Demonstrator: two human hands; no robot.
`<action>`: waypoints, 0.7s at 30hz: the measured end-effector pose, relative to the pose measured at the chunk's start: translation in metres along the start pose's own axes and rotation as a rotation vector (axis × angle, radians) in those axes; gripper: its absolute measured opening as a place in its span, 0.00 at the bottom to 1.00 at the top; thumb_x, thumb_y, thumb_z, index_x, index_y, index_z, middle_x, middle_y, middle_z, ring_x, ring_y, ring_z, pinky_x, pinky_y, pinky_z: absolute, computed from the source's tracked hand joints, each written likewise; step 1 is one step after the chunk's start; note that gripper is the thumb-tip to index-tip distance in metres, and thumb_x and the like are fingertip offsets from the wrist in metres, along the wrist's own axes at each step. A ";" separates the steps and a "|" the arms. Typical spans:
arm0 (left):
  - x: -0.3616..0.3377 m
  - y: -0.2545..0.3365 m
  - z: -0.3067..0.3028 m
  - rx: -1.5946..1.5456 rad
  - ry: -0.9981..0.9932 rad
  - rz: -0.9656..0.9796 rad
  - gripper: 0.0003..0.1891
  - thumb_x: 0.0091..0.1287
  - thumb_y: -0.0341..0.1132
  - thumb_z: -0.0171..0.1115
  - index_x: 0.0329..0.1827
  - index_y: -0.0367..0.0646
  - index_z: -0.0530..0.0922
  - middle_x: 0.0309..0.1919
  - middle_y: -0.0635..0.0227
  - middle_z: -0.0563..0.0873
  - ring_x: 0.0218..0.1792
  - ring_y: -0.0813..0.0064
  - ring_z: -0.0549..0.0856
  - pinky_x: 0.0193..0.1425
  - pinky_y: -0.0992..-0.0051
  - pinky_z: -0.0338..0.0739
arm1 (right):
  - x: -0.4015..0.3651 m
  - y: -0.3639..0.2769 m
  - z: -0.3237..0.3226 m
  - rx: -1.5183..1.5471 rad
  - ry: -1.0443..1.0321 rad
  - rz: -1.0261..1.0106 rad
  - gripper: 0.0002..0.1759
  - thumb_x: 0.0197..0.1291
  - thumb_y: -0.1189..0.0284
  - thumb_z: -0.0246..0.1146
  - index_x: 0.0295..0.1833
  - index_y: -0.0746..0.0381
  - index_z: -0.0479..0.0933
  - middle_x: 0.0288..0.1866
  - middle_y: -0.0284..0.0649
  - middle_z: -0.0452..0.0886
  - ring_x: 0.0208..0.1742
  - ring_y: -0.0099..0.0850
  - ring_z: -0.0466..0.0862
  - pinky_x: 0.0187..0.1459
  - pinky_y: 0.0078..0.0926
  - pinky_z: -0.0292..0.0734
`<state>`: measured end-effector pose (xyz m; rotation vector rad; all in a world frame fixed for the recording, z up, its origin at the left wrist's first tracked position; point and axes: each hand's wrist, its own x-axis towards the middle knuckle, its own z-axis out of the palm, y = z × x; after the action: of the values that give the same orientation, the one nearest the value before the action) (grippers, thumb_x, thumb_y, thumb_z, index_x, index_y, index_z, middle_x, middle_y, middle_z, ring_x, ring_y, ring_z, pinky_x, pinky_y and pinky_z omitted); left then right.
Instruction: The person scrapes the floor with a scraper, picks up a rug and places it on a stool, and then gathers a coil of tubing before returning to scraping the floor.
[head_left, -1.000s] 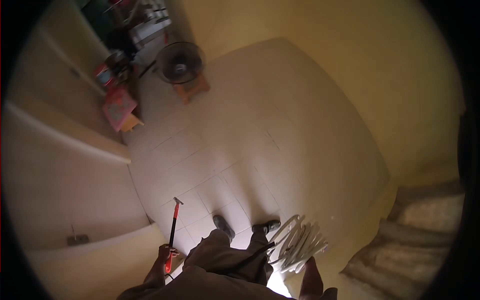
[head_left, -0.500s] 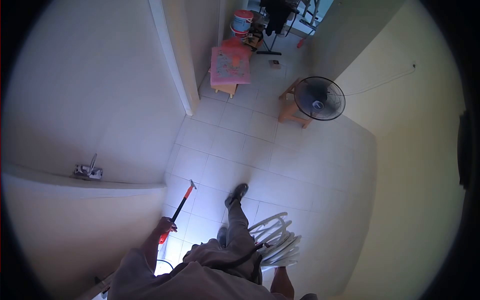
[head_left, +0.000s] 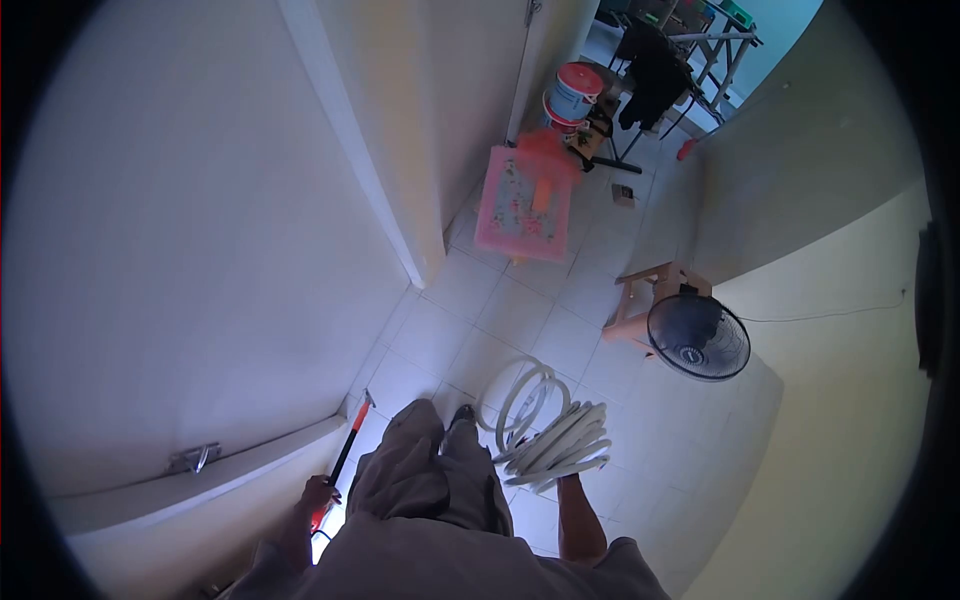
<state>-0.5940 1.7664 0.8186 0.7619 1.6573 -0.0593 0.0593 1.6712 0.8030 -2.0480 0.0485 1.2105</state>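
My left hand is closed around the black and orange-red handle of a hammer-like tool. Its small metal head points forward near the wall; the exact kind is hard to make out. On the other side, my right hand is mostly hidden behind a coil of thick white tubing, which it grips. Several loops spread out loosely in front of my legs, above the tiled floor.
Ahead on the right, a black fan stands by a wooden stool, its cord running to the wall. A pink-covered small table, stacked buckets and a rack line the passage. A ledge juts from the left wall.
I have stepped forward and the view has turned, so the fan, table and buckets appear lower and farther right. The tubing has swung forward; both hands keep their hold.
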 end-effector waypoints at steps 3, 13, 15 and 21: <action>-0.005 0.033 0.018 -0.108 -0.013 -0.009 0.15 0.61 0.17 0.63 0.51 0.20 0.79 0.32 0.45 0.89 0.29 0.54 0.92 0.34 0.60 0.90 | 0.055 -0.094 0.028 -0.018 -0.036 -0.060 0.41 0.73 0.42 0.53 0.78 0.62 0.68 0.73 0.50 0.77 0.70 0.45 0.79 0.72 0.44 0.71; 0.061 0.230 0.087 -0.275 0.028 -0.094 0.17 0.60 0.16 0.63 0.53 0.22 0.79 0.32 0.48 0.89 0.28 0.60 0.90 0.33 0.64 0.89 | 0.230 -0.381 0.130 -0.006 -0.041 -0.143 0.41 0.73 0.42 0.54 0.77 0.62 0.69 0.72 0.50 0.77 0.70 0.45 0.79 0.72 0.44 0.71; 0.071 0.266 0.110 -0.300 0.041 -0.097 0.17 0.60 0.16 0.63 0.54 0.22 0.79 0.32 0.49 0.89 0.27 0.61 0.90 0.32 0.64 0.88 | 0.272 -0.428 0.147 0.007 -0.031 -0.148 0.41 0.73 0.42 0.54 0.77 0.62 0.69 0.72 0.50 0.77 0.70 0.45 0.79 0.72 0.44 0.72; 0.059 0.350 0.198 -0.428 0.135 -0.106 0.18 0.60 0.16 0.63 0.55 0.23 0.79 0.32 0.50 0.89 0.27 0.64 0.89 0.32 0.67 0.88 | 0.405 -0.534 0.204 0.088 -0.061 -0.127 0.41 0.73 0.42 0.54 0.77 0.63 0.69 0.72 0.50 0.77 0.69 0.45 0.79 0.71 0.44 0.72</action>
<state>-0.2486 1.9780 0.8451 0.3582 1.7572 0.2699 0.3360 2.3121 0.7429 -1.9077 -0.0553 1.1709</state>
